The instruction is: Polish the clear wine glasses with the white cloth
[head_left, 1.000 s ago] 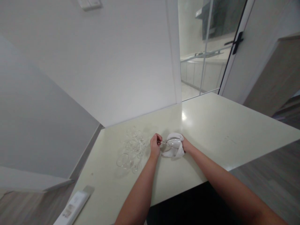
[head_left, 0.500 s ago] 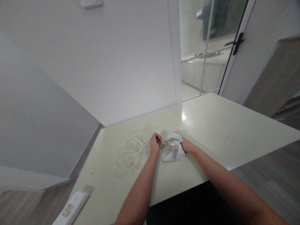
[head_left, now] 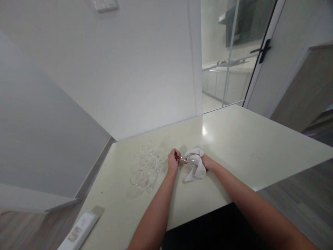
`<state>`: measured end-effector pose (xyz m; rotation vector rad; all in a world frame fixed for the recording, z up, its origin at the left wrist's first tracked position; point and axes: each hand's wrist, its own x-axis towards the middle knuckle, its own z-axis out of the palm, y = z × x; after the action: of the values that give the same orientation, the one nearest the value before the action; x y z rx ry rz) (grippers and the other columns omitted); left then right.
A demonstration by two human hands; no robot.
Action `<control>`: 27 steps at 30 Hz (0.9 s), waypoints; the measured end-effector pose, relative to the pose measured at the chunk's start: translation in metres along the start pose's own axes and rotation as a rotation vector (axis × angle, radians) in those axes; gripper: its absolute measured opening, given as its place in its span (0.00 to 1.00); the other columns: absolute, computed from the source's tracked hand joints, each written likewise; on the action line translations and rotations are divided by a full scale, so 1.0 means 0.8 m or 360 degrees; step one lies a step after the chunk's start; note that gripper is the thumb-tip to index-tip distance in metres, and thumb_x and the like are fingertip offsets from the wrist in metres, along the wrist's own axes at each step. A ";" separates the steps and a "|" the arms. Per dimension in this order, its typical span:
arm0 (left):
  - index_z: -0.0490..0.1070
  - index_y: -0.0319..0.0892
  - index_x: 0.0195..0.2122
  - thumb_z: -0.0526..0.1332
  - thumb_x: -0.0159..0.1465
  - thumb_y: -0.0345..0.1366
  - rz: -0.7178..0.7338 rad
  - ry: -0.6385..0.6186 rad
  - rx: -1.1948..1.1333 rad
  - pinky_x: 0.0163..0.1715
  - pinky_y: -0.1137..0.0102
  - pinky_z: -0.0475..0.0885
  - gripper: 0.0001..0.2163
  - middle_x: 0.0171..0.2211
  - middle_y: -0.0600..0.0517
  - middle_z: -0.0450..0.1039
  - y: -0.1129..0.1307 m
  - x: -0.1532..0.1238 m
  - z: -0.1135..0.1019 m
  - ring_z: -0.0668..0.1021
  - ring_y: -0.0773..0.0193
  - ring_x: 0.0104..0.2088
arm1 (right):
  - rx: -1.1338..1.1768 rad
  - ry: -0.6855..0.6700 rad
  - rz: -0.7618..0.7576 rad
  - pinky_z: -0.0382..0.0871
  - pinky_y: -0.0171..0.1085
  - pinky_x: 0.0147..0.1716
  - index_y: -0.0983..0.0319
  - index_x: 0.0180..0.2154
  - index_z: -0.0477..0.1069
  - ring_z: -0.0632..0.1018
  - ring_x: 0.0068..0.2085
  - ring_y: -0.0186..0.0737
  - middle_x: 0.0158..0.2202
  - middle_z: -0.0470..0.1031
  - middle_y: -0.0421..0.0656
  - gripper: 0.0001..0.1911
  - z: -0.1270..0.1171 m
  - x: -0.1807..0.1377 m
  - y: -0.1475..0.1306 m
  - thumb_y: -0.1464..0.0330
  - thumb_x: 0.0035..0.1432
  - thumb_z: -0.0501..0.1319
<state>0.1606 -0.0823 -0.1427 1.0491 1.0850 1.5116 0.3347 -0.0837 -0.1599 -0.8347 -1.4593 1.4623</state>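
Note:
Held level above the table, a wine glass [head_left: 192,159] has its bowl partly wrapped in a white cloth [head_left: 198,171]. My left hand [head_left: 174,160] is closed on the stem and foot end, with the foot mostly hidden by the fingers. On the bowl side, my right hand [head_left: 207,162] grips the cloth around the glass; its fingers are largely covered by the fabric. Left of my left hand, several clear stemmed glasses [head_left: 137,177] stand close together on the table.
The pale table [head_left: 223,139] runs against a white wall [head_left: 145,86]. A white box-like object [head_left: 79,232] lies at its near left edge. At the back right is a glass-panelled door [head_left: 223,81], beside a black door handle [head_left: 264,51].
The cloth's lower flap has shifted slightly right and hangs differently around the bowl. Both hands keep their hold on the glass and cloth. The view has tilted very slightly.

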 end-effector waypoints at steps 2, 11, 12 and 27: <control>0.63 0.41 0.18 0.55 0.62 0.52 0.0001 0.0003 0.0014 0.13 0.77 0.49 0.22 0.16 0.55 0.60 0.000 0.000 0.000 0.58 0.74 0.14 | -0.0080 -0.0120 -0.0120 0.71 0.48 0.50 0.59 0.32 0.78 0.79 0.41 0.49 0.32 0.81 0.42 0.11 -0.001 0.000 -0.007 0.61 0.45 0.67; 0.62 0.41 0.18 0.55 0.61 0.52 0.0048 -0.0019 0.0040 0.13 0.76 0.49 0.22 0.16 0.56 0.61 0.001 -0.002 0.001 0.58 0.74 0.13 | -0.0030 -0.0108 -0.0163 0.73 0.46 0.43 0.59 0.30 0.77 0.79 0.36 0.47 0.28 0.79 0.42 0.12 0.003 -0.003 -0.022 0.59 0.43 0.67; 0.62 0.41 0.18 0.55 0.61 0.52 0.0046 -0.0015 0.0036 0.13 0.76 0.49 0.22 0.16 0.56 0.61 0.002 -0.002 0.001 0.58 0.75 0.13 | 0.0002 -0.0103 -0.0111 0.74 0.45 0.41 0.60 0.29 0.77 0.78 0.33 0.46 0.26 0.79 0.42 0.11 0.004 -0.004 -0.020 0.59 0.44 0.66; 0.59 0.42 0.20 0.56 0.60 0.52 -0.0043 0.0147 -0.0126 0.12 0.77 0.49 0.21 0.17 0.58 0.63 0.000 -0.001 0.005 0.58 0.76 0.12 | 0.0414 0.0165 0.0074 0.75 0.42 0.37 0.60 0.31 0.75 0.79 0.34 0.45 0.31 0.80 0.42 0.14 0.012 -0.001 -0.020 0.61 0.41 0.68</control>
<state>0.1642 -0.0828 -0.1416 0.9147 1.0897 1.5812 0.3281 -0.0894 -0.1430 -0.7745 -1.1502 1.5793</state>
